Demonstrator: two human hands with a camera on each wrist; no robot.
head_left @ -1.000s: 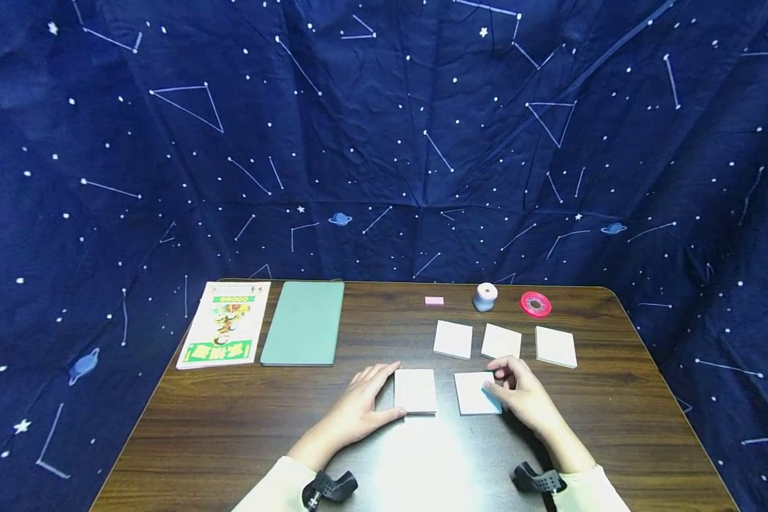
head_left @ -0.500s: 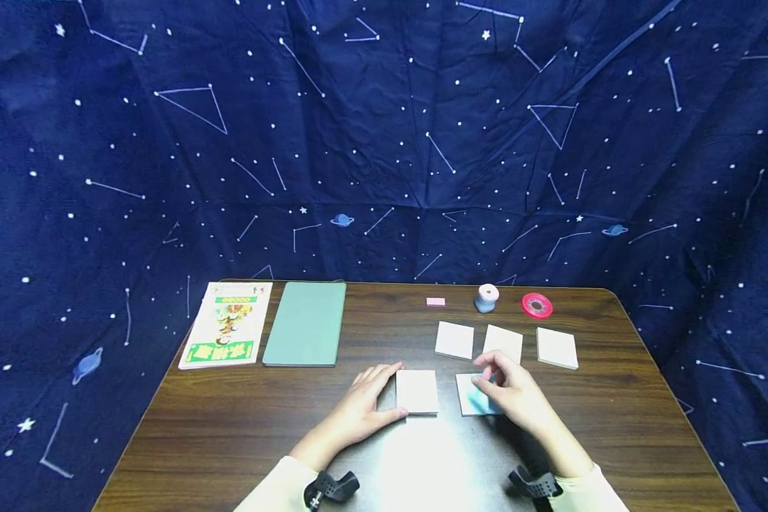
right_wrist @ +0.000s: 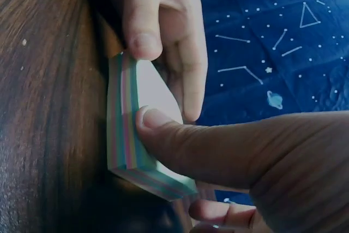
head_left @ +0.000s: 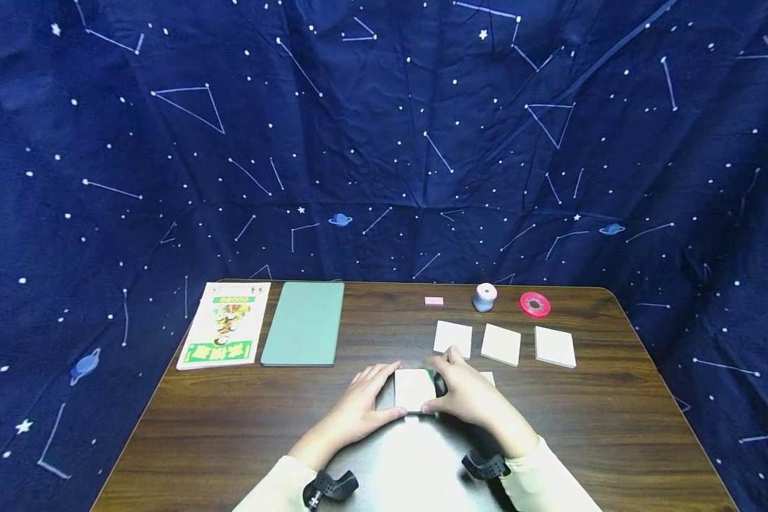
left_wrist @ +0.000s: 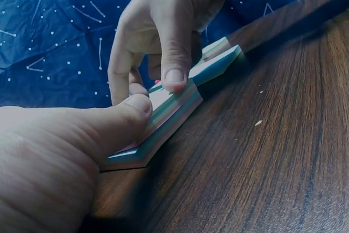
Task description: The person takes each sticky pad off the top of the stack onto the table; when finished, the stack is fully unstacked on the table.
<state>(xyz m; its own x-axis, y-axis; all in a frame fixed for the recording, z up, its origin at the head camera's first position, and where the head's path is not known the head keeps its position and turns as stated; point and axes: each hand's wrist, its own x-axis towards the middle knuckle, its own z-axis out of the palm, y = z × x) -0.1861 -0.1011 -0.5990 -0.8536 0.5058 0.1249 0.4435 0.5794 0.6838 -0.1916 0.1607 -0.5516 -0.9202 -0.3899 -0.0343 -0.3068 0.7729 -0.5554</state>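
Note:
In the middle of the table lies a square stack of note pads [head_left: 414, 390] with a white top. Its edges are striped pink, green, yellow and teal, and a seam runs between layers in the right wrist view. My left hand [head_left: 352, 412] holds its left side, thumb [left_wrist: 122, 121] at the near corner and fingers along the far left. From the right, my right hand [head_left: 470, 398] grips it, thumb [right_wrist: 180, 137] on the near right edge and fingers at the back right corner. Behind my right hand, another white pad [head_left: 488, 377] is mostly hidden.
Three white pads stand in a row behind: left pad [head_left: 453, 336], middle pad [head_left: 501, 345], right pad [head_left: 555, 347]. Beyond them are a pink eraser-like block [head_left: 434, 301], a spool [head_left: 484, 297] and a red ring-shaped roll [head_left: 535, 304]. A green notebook [head_left: 304, 323] and booklet [head_left: 224, 323] lie left.
My right hand has left the pad on the right and moved leftward to the stack that my left hand holds. The left hand has stayed in place.

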